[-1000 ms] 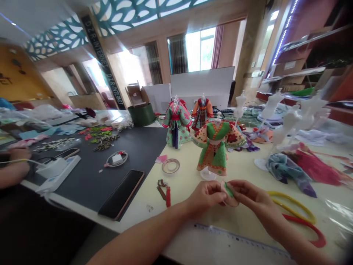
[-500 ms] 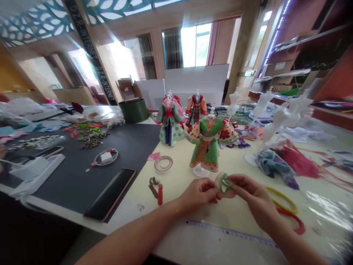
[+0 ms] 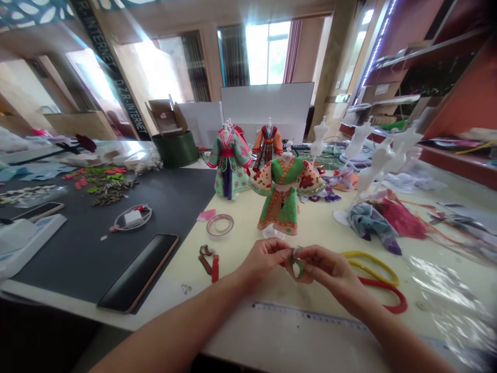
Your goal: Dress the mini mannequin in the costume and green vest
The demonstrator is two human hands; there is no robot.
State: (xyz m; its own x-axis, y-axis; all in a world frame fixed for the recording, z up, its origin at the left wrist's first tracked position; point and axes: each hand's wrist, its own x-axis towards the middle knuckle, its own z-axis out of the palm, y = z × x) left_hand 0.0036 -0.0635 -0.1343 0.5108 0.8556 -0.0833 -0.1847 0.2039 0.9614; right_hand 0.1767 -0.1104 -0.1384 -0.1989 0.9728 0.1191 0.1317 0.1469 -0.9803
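Note:
Just in front of the dressed doll form, both my hands pinch a small peach fabric piece with a curved green trim (image 3: pixel 298 269). My left hand (image 3: pixel 266 261) grips its left edge between thumb and curled fingers. On the other side, my right hand (image 3: pixel 328 267) has thumb and fingertips closed on the trim's upper right. A tiny shiny spot shows at the top of the trim, too small to name. Behind the hands stands the doll form in a green and peach robe (image 3: pixel 285 173) with patterned sleeves. Beneath the forearms lies a clear ruler (image 3: pixel 310 315).
Left of my hands are a tape roll (image 3: pixel 220 226), a red ribbon strip (image 3: pixel 215 268) and a phone (image 3: pixel 137 272). On the right lie a yellow loop (image 3: pixel 375 265), a red loop (image 3: pixel 396 300) and crumpled cloth (image 3: pixel 404 215). White doll forms (image 3: pixel 373 171) stand behind.
The view has shifted, so the scene sits further left and slightly higher. The fabric piece has turned between my fingers, and my right fingertips have moved to the trim's top.

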